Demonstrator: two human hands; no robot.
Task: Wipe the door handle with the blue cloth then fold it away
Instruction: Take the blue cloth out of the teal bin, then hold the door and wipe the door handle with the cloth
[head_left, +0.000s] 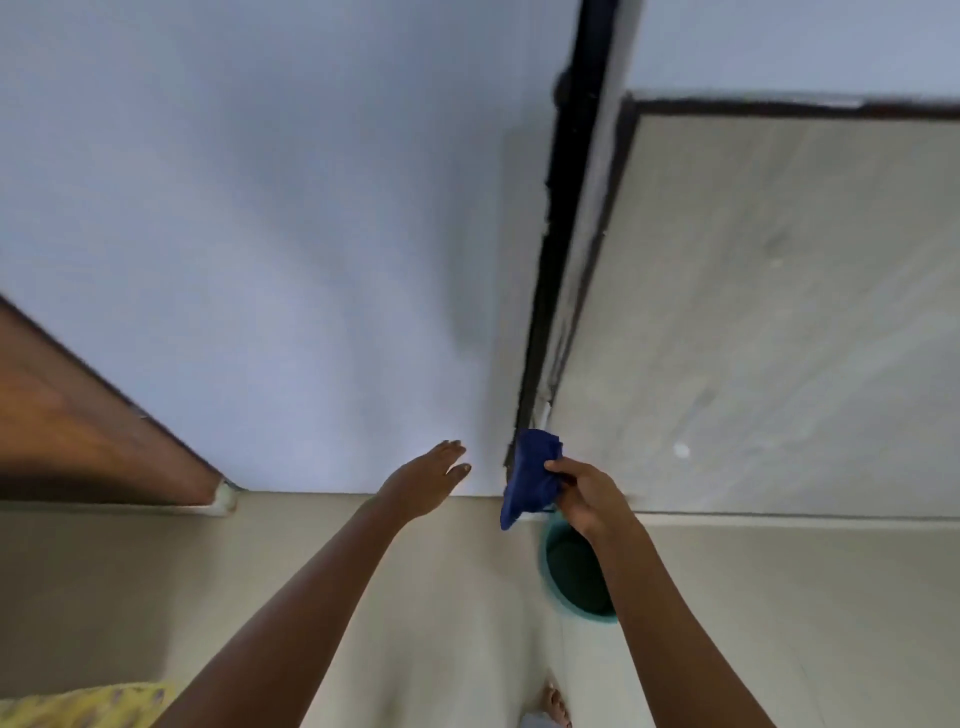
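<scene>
Here the right hand (582, 493) grips the bunched blue cloth (530, 475), which hangs left of its fingers; the left hand (423, 480) reaches forward, spread and empty.

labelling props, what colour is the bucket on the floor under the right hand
Teal green, with a darker inside; the bucket shows in the head view, partly hidden by the right hand's forearm.

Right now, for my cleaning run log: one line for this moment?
right hand: grips blue cloth | left hand: open, empty | door handle: not visible | green bucket: on floor
</scene>
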